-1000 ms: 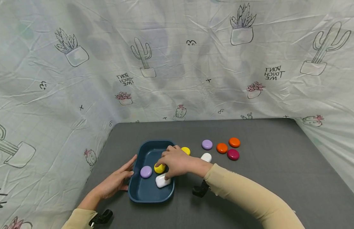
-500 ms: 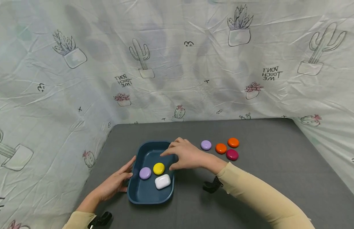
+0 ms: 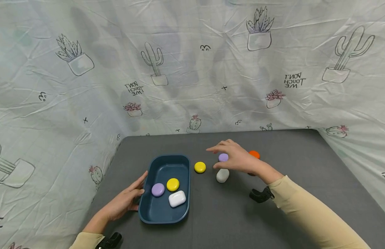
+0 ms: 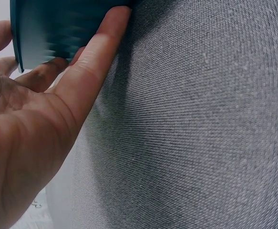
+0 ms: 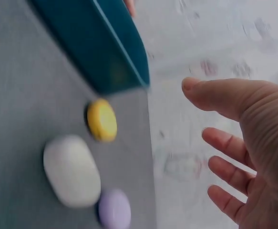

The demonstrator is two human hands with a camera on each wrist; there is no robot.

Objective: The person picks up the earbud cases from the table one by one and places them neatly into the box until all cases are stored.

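My left hand (image 3: 124, 201) rests its extended fingertips against the left side of a dark blue tray (image 3: 156, 211); the left wrist view shows the fingers along the tray's outer wall (image 4: 48, 33). Inside lie a purple disc (image 3: 158, 190), a yellow disc (image 3: 172, 184) and a white rounded block (image 3: 177, 199). To the tray's right, my right hand (image 3: 240, 158) hovers with thumb and fingers spread, holding nothing. It overlaps a second purple disc (image 3: 223, 157) in the head view. A white pebble-like piece (image 3: 222, 176) sits just below it, and another yellow disc (image 3: 200, 167) lies near the tray.
An orange disc (image 3: 254, 154) shows behind the right hand, which hides other pieces there. The grey table (image 3: 217, 221) ends at a patterned cloth (image 3: 180, 69) hanging at the back and sides.
My right hand has withdrawn from inside the tray and moved right over the loose pieces, its fingers off the yellow disc and white block. The left hand has stayed at the tray.
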